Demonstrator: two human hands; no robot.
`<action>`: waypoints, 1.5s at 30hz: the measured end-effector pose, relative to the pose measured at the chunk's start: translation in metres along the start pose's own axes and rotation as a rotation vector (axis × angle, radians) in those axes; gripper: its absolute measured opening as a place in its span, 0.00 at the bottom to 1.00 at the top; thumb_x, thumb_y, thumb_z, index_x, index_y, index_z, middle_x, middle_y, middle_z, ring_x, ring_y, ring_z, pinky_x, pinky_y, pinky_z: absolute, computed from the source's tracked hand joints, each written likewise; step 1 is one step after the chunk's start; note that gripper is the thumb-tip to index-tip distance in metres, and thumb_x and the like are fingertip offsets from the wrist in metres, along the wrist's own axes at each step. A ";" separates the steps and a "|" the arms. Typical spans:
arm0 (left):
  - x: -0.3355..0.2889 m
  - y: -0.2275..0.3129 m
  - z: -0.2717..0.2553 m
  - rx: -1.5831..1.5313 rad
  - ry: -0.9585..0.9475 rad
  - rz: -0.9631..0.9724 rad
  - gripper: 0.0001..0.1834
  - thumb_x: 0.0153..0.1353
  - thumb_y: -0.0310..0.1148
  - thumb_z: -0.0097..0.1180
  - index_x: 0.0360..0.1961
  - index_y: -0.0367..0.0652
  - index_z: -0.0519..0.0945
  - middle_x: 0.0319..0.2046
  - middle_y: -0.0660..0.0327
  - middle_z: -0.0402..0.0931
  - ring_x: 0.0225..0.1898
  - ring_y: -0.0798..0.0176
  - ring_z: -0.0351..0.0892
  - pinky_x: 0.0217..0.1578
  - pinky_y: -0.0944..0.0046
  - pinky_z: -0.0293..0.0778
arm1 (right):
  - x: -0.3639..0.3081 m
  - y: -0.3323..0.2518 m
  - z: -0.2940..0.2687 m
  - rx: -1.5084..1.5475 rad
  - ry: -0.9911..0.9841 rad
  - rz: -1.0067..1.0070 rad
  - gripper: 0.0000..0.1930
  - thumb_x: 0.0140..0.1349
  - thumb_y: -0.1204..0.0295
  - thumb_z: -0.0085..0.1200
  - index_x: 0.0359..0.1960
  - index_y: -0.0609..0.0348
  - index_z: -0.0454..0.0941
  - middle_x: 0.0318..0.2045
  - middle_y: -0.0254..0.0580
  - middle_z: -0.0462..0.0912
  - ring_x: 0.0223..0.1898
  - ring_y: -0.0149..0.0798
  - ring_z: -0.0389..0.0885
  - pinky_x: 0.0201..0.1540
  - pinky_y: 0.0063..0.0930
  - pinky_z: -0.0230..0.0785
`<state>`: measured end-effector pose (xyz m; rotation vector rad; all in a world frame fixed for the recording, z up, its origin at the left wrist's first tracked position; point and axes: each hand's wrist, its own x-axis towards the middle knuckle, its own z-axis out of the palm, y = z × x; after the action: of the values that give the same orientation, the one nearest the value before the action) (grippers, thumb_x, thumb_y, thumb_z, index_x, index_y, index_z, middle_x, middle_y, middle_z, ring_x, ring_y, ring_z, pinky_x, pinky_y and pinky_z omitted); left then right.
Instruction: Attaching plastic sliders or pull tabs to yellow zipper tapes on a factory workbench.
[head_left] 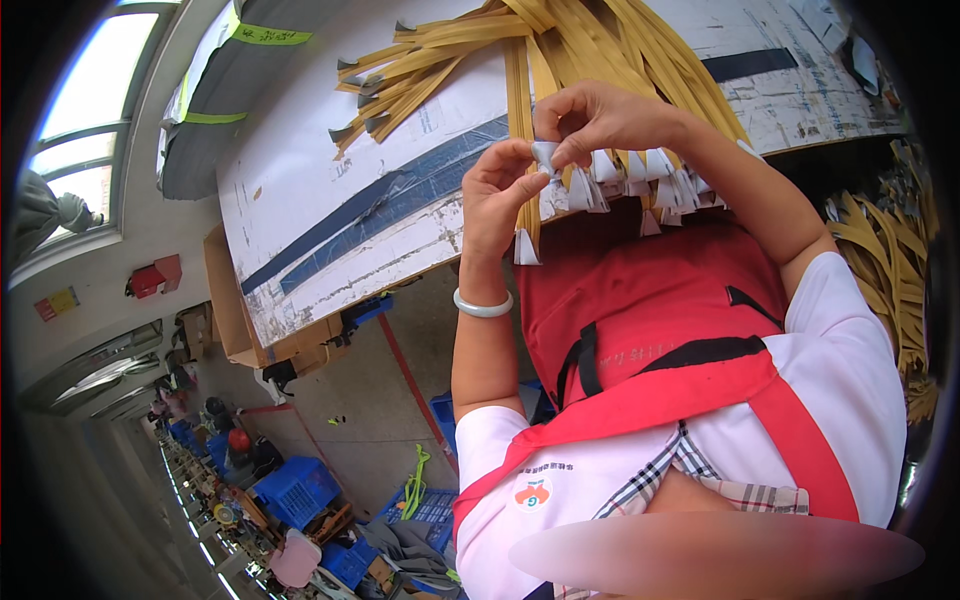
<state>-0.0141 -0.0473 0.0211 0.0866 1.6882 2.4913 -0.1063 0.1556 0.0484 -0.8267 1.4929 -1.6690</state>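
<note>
Over the near edge of the worktable, my left hand (500, 195) and my right hand (612, 122) meet at a small pale grey fabric tab (545, 155). Each pinches it between thumb and fingertips, left hand lower, right hand from above. The tab seems to sit at the end of a long yellow strip, though my fingers partly cover the join. A thick bundle of yellow strips (590, 40) fans across the table under my right hand. Several white-grey tabbed ends (650, 175) hang beside my hands, and another white tab (527, 248) dangles below my left hand.
The worn white tabletop (300, 165) carries dark blue tape bands (385, 205). Dark grey stacked material (205, 125) stands at the far left. More yellow strips (885, 260) hang at right. A red apron (640, 285) covers my front. Blue crates (300, 490) sit on the floor at left.
</note>
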 end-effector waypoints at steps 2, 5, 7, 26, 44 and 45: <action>0.004 -0.006 -0.002 -0.001 0.010 0.031 0.10 0.57 0.18 0.64 0.39 0.37 0.79 0.37 0.62 0.82 0.38 0.71 0.81 0.42 0.71 0.77 | 0.000 0.002 0.000 0.003 0.004 0.006 0.10 0.58 0.69 0.66 0.29 0.60 0.78 0.23 0.31 0.78 0.24 0.24 0.75 0.27 0.19 0.68; 0.002 -0.015 -0.005 0.027 0.064 0.092 0.11 0.55 0.15 0.65 0.38 0.37 0.79 0.36 0.61 0.82 0.37 0.69 0.82 0.42 0.70 0.78 | 0.000 -0.004 0.011 -0.058 0.040 0.030 0.10 0.59 0.71 0.65 0.29 0.60 0.75 0.23 0.32 0.78 0.23 0.25 0.75 0.27 0.19 0.69; -0.002 -0.020 -0.004 0.056 0.109 0.118 0.12 0.55 0.15 0.65 0.38 0.37 0.79 0.36 0.61 0.82 0.38 0.67 0.83 0.42 0.69 0.78 | 0.001 -0.005 0.021 -0.117 0.075 0.050 0.10 0.60 0.73 0.64 0.29 0.60 0.73 0.23 0.34 0.78 0.22 0.25 0.75 0.27 0.20 0.69; -0.001 -0.011 0.002 0.420 0.107 0.289 0.07 0.61 0.14 0.55 0.37 0.33 0.82 0.32 0.59 0.79 0.32 0.67 0.84 0.32 0.69 0.82 | -0.017 0.023 0.026 0.019 0.383 -0.083 0.09 0.67 0.69 0.59 0.33 0.61 0.75 0.27 0.31 0.77 0.29 0.23 0.75 0.34 0.20 0.72; -0.031 0.010 -0.035 0.655 0.417 0.331 0.04 0.64 0.22 0.60 0.40 0.35 0.80 0.33 0.60 0.80 0.29 0.69 0.79 0.33 0.71 0.76 | -0.052 0.032 0.018 -0.630 0.315 -0.013 0.10 0.65 0.67 0.57 0.34 0.61 0.76 0.29 0.35 0.77 0.32 0.33 0.79 0.33 0.30 0.70; -0.039 -0.004 -0.013 0.745 0.317 0.272 0.04 0.61 0.20 0.61 0.37 0.36 0.81 0.30 0.60 0.79 0.28 0.69 0.78 0.31 0.70 0.75 | -0.051 0.033 0.025 -0.868 0.203 -0.146 0.08 0.63 0.69 0.57 0.35 0.61 0.75 0.32 0.38 0.77 0.35 0.39 0.80 0.35 0.34 0.72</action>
<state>0.0232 -0.0631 0.0137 -0.0119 2.8254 1.9515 -0.0545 0.1845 0.0188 -1.2502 2.4017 -1.1824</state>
